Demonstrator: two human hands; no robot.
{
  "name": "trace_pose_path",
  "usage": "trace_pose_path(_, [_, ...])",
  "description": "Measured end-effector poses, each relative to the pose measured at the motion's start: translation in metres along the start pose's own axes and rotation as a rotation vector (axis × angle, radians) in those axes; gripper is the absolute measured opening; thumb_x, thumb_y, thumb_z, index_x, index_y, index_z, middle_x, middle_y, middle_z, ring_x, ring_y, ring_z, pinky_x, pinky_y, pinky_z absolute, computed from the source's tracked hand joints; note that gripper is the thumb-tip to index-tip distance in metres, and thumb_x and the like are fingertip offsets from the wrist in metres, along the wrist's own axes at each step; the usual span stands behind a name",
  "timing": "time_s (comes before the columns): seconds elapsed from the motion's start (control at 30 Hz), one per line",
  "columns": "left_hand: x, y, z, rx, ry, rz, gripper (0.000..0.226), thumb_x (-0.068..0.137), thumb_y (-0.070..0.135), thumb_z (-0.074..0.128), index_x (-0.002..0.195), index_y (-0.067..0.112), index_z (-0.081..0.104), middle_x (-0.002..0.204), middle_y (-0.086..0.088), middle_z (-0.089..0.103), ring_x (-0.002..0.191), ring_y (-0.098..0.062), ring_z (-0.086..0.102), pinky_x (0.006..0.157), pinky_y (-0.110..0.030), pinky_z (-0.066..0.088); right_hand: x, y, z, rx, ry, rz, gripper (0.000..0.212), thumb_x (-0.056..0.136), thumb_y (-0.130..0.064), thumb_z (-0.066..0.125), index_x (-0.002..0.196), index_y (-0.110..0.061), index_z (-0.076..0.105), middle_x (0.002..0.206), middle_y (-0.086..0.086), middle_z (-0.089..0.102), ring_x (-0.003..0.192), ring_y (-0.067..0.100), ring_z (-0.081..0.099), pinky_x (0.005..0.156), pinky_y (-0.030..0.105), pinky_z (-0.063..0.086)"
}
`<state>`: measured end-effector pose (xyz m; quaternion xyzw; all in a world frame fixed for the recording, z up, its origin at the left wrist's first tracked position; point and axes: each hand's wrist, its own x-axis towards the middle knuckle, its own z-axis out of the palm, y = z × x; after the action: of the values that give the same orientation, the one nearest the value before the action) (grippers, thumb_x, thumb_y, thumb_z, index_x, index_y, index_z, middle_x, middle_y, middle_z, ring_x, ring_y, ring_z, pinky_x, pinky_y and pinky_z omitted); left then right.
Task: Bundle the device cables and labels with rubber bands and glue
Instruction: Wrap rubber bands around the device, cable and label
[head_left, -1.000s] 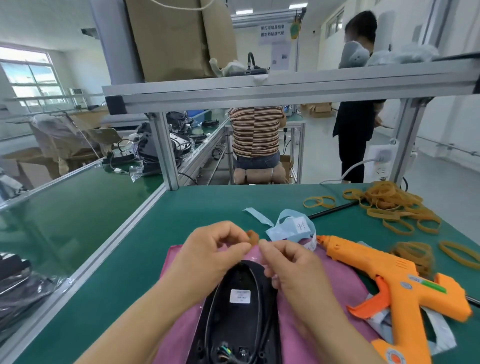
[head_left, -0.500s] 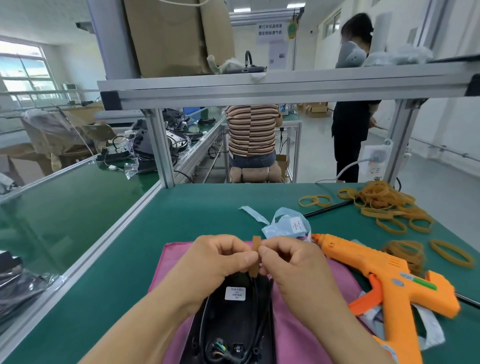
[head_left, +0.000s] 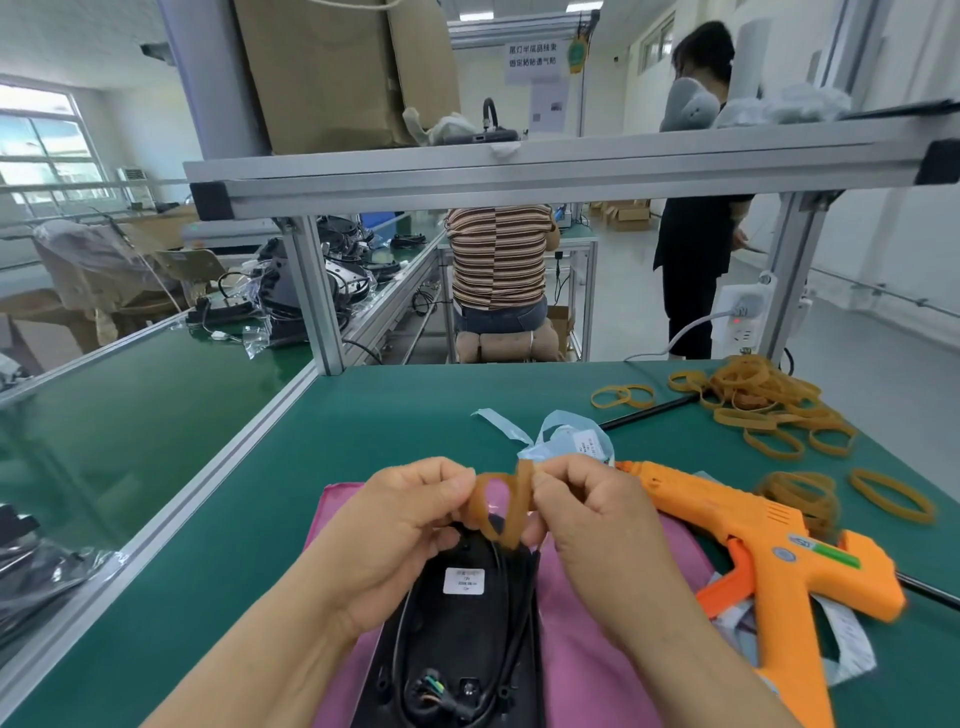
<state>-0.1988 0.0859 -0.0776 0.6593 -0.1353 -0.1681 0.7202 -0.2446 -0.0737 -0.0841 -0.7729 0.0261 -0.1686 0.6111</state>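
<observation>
A black device (head_left: 457, 634) with a white label and thin black cables lies on a pink cloth (head_left: 587, 660) in front of me. Above its far end my left hand (head_left: 400, 535) and my right hand (head_left: 587, 519) both pinch one tan rubber band (head_left: 501, 499), twisted into a loop between them. The band hangs down to the cables at the device's top. Light blue label strips (head_left: 566, 441) lie just behind my hands. An orange glue gun (head_left: 753, 545) rests on the mat to the right.
A heap of tan rubber bands (head_left: 763, 400) and loose ones (head_left: 891, 493) lie at the right rear. An aluminium frame post (head_left: 317, 296) and shelf stand behind the green mat (head_left: 395, 410). Two people work beyond the bench.
The rubber band, small and bunched between my fingertips before, is now pulled wider into a visible twisted loop. My hands stay over the device's far end.
</observation>
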Motion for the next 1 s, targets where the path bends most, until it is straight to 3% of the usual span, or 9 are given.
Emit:
trace_pose_path(0.1, [0.004, 0.004, -0.009, -0.187, 0.096, 0.001, 0.035, 0.093, 0.022, 0.051, 0.067, 0.011, 0.071, 0.076, -0.007, 0.069, 0.067, -0.016, 0.065, 0.069, -0.029, 0.053, 0.011, 0.007, -0.022, -0.111, 0.068, 0.033, 0.026, 0.086, -0.015, 0.054, 0.063, -0.013, 0.067, 0.057, -0.001, 0.067, 0.052, 0.003, 0.058, 0.053, 0.013, 0.043])
trace_pose_path(0.17, [0.007, 0.007, -0.025, -0.443, 0.192, -0.015, 0.046, 0.102, 0.024, 0.042, 0.068, 0.013, 0.070, 0.072, -0.006, 0.070, 0.063, -0.016, 0.068, 0.064, -0.030, 0.060, 0.022, 0.020, -0.039, -0.348, 0.122, 0.077, 0.030, 0.087, -0.019, 0.055, 0.062, -0.008, 0.066, 0.060, 0.005, 0.066, 0.054, 0.013, 0.054, 0.056, 0.029, 0.045])
trace_pose_path(0.37, [0.009, -0.005, -0.065, -0.754, 0.216, -0.135, 0.024, 0.097, 0.019, 0.044, 0.099, 0.008, 0.065, 0.083, -0.002, 0.075, 0.069, -0.014, 0.073, 0.066, -0.033, 0.062, 0.025, 0.052, -0.040, -0.845, 0.059, 0.119, 0.010, 0.089, -0.026, 0.059, 0.093, -0.019, 0.065, 0.095, 0.003, 0.067, 0.086, 0.022, 0.059, 0.070, 0.031, 0.044])
trace_pose_path(0.5, [0.004, -0.016, -0.073, -0.776, 0.133, -0.151, 0.035, 0.084, 0.005, 0.048, 0.115, 0.008, 0.065, 0.112, -0.006, 0.074, 0.087, -0.017, 0.074, 0.084, -0.037, 0.058, 0.022, 0.045, -0.028, -0.756, 0.011, 0.112, 0.036, 0.096, -0.046, 0.048, 0.076, -0.016, 0.054, 0.074, -0.002, 0.058, 0.073, 0.020, 0.053, 0.060, 0.032, 0.037])
trace_pose_path(0.6, [0.003, -0.021, -0.075, -0.777, 0.092, -0.108, 0.045, 0.085, -0.003, 0.042, 0.124, 0.008, 0.061, 0.124, -0.007, 0.069, 0.089, -0.015, 0.074, 0.084, -0.031, 0.056, 0.020, 0.036, -0.007, -0.802, -0.286, 0.052, 0.030, 0.103, -0.041, 0.033, 0.112, -0.029, 0.059, 0.085, 0.011, 0.059, 0.084, 0.027, 0.057, 0.063, 0.034, 0.036])
trace_pose_path(0.63, [0.003, -0.022, -0.075, -0.759, 0.089, -0.089, 0.048, 0.084, -0.004, 0.042, 0.127, 0.008, 0.059, 0.127, -0.007, 0.068, 0.087, -0.014, 0.074, 0.080, -0.027, 0.058, 0.021, 0.030, 0.000, -0.822, -0.334, 0.022, 0.028, 0.103, -0.040, 0.032, 0.105, -0.041, 0.060, 0.081, 0.010, 0.057, 0.082, 0.027, 0.055, 0.064, 0.034, 0.035])
trace_pose_path(0.7, [0.004, -0.023, -0.075, -0.729, 0.095, -0.058, 0.052, 0.083, -0.005, 0.044, 0.131, 0.010, 0.056, 0.129, -0.005, 0.067, 0.081, -0.011, 0.072, 0.067, -0.021, 0.058, 0.026, 0.021, 0.012, -0.774, -0.346, 0.063, 0.044, 0.094, -0.055, 0.044, 0.064, -0.026, 0.055, 0.061, 0.000, 0.046, 0.062, 0.019, 0.047, 0.055, 0.031, 0.030])
trace_pose_path(0.87, [0.004, -0.027, -0.079, -0.661, 0.190, -0.115, 0.049, 0.077, -0.002, 0.054, 0.124, 0.009, 0.059, 0.115, -0.004, 0.073, 0.051, -0.002, 0.058, 0.036, -0.008, 0.041, 0.032, 0.027, 0.027, -0.511, -0.405, 0.197, 0.033, 0.072, -0.052, 0.072, 0.080, -0.022, 0.061, 0.078, -0.011, 0.068, 0.073, 0.005, 0.064, 0.069, 0.027, 0.054])
trace_pose_path(1.0, [0.003, -0.034, -0.078, -0.315, 0.268, -0.155, 0.037, 0.074, 0.019, 0.067, 0.109, 0.006, 0.066, 0.083, -0.005, 0.075, 0.034, 0.000, 0.036, 0.028, -0.009, 0.027, 0.027, 0.032, 0.029, -0.273, -0.398, 0.266, 0.029, 0.073, -0.037, 0.081, 0.092, -0.025, 0.063, 0.079, -0.012, 0.072, 0.073, 0.002, 0.069, 0.065, 0.020, 0.054])
